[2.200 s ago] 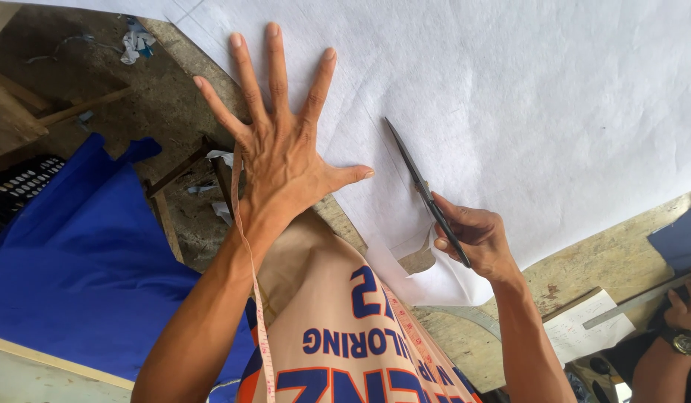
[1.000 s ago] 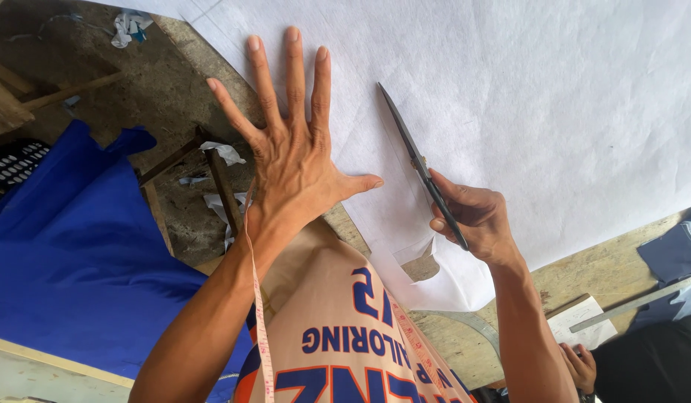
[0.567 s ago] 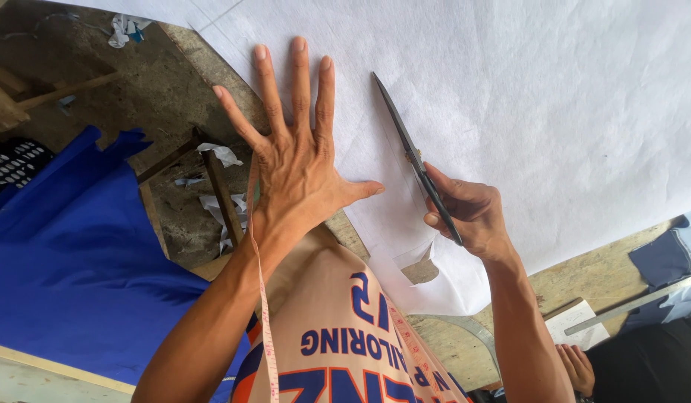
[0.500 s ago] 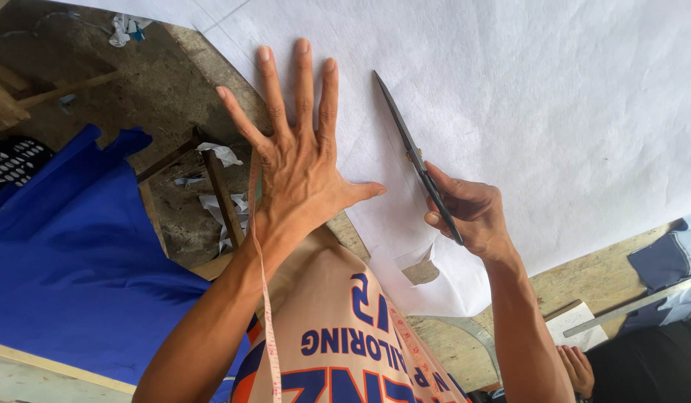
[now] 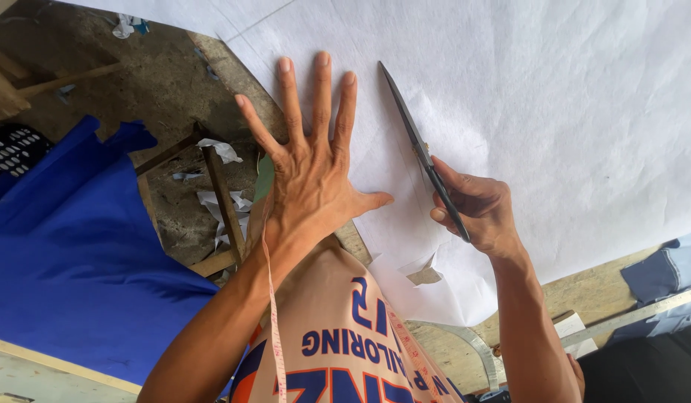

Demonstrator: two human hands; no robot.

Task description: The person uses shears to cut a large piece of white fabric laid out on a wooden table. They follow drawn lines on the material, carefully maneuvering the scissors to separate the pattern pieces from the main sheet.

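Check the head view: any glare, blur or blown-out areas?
Head view: even daylight, no hard glare; white fabric is bright, nearly washed out, faint creases visible. Left hand, right hand and scissors sharp, soft shadows beneath. Edges look slightly stretched by the wide lens.

A blue cloth [image 5: 69, 261] lay spread at the left, over the edge of the wooden surface [image 5: 584, 291]. White scraps [image 5: 218, 201] littered the dirt floor [image 5: 136, 82] beside a wooden frame [image 5: 222, 201]. A measuring tape [image 5: 274, 328] hung over a printed apron [image 5: 345, 336]. A metal ruler [image 5: 636, 313] and folded blue fabric [image 5: 670, 269] lay at right.
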